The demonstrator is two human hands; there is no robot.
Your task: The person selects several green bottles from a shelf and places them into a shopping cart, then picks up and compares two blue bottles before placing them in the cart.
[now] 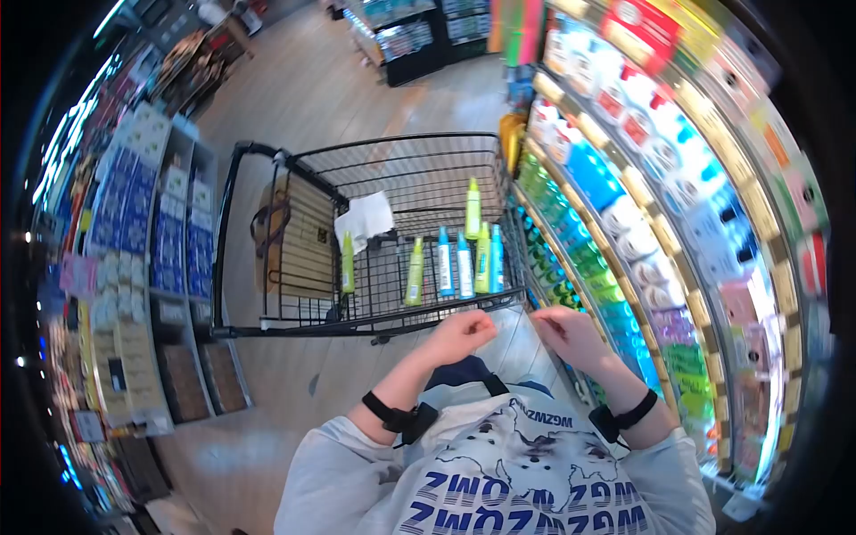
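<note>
Bottles (pixel 415 275), 4 yellow-green and 3 blue, sit in the black cart (pixel 267 331) ahead of you, with a crumpled white sheet (pixel 367 219) at its far left. Your left hand (pixel 462 334) and right hand (pixel 571 337) curl at its near right; whether fingertips press together or pinch anything, you cannot tell.

A shop, shown by the black wire shopping cart (pixel 374 147) and brightly lit shelves (pixel 624 205) of colourful packaged bottles
</note>
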